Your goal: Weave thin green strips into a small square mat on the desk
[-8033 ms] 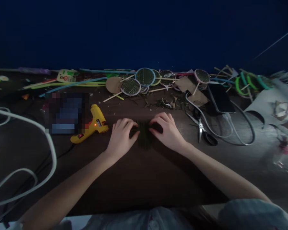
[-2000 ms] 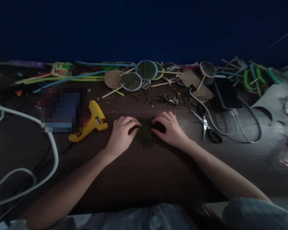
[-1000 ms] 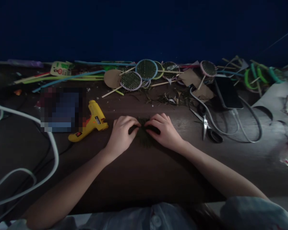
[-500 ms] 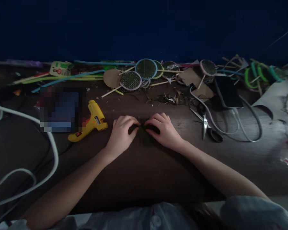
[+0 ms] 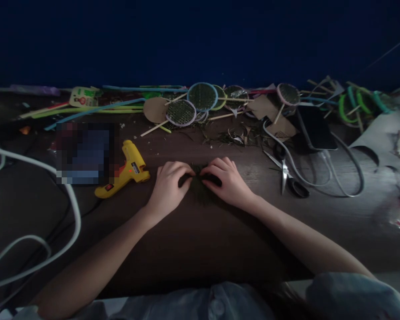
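Note:
A dark green woven leaf piece lies on the dark wooden table in the middle of the view. My left hand grips its left side with curled fingers. My right hand pinches its right side, fingertips close to those of the left hand. Most of the piece is hidden between and under the fingers.
A yellow glue gun lies left of my hands, scissors to the right. Small round woven fans on sticks, cardboard bits and leaf scraps line the back. A phone with cables sits right; thick white cable loops left.
My right hand has slid left along the leaf piece, closing the gap to the left hand. The left hand has stayed in place.

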`<move>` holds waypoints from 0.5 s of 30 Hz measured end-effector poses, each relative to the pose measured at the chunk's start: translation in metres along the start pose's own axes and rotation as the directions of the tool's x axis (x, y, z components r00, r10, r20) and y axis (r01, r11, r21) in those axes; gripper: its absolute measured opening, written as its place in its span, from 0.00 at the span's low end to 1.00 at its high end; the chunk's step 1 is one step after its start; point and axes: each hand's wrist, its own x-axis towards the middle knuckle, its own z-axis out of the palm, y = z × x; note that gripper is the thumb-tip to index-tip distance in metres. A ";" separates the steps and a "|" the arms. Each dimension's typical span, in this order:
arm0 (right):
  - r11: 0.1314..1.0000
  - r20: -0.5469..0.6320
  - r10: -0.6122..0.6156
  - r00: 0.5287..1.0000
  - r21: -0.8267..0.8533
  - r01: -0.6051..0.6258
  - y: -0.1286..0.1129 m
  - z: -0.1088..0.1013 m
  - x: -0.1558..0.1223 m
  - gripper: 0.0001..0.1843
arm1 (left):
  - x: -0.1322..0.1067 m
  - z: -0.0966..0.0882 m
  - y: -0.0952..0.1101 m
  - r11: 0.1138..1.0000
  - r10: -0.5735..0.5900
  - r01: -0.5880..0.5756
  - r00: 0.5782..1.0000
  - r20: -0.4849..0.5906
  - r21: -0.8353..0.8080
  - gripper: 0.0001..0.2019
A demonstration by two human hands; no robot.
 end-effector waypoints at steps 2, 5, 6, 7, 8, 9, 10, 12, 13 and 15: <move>1.000 0.001 0.004 1.000 -0.004 -0.004 0.000 0.000 0.000 0.08 | 0.000 0.000 0.000 1.000 0.002 -0.002 1.000 0.003 -0.004 0.04; 1.000 0.001 0.002 1.000 -0.006 -0.002 0.001 0.000 0.000 0.08 | 0.000 0.000 0.000 1.000 0.003 -0.003 1.000 0.011 -0.003 0.04; 1.000 0.000 0.000 1.000 -0.005 0.000 0.001 0.000 0.000 0.08 | 0.000 0.000 0.000 1.000 0.004 -0.004 1.000 0.012 -0.001 0.04; 1.000 -0.002 -0.002 1.000 -0.004 0.002 0.000 0.000 0.000 0.08 | -0.001 0.000 0.000 1.000 0.004 -0.004 1.000 0.010 0.002 0.04; 1.000 -0.003 0.000 1.000 -0.002 0.000 0.000 0.000 0.000 0.08 | -0.001 0.000 0.000 1.000 0.003 -0.003 1.000 0.005 0.003 0.04; 1.000 -0.005 0.002 1.000 -0.001 -0.002 0.000 0.000 0.000 0.08 | -0.001 0.000 0.000 1.000 0.002 -0.002 1.000 0.000 0.002 0.04; 1.000 -0.009 0.005 1.000 -0.001 -0.005 0.000 0.000 0.000 0.07 | -0.001 0.000 -0.001 1.000 0.001 -0.001 1.000 -0.005 -0.001 0.04; 1.000 -0.014 0.008 1.000 0.000 -0.008 0.000 0.000 0.000 0.07 | -0.001 0.001 -0.001 1.000 -0.001 0.001 1.000 -0.016 -0.009 0.04; 1.000 -0.015 0.009 1.000 0.001 -0.009 0.000 0.000 0.000 0.07 | -0.001 0.001 -0.001 1.000 -0.001 0.000 1.000 -0.019 -0.012 0.04; 1.000 -0.014 0.008 1.000 0.003 -0.008 0.000 0.000 0.000 0.07 | -0.001 0.001 -0.001 1.000 -0.003 0.003 1.000 -0.020 -0.019 0.04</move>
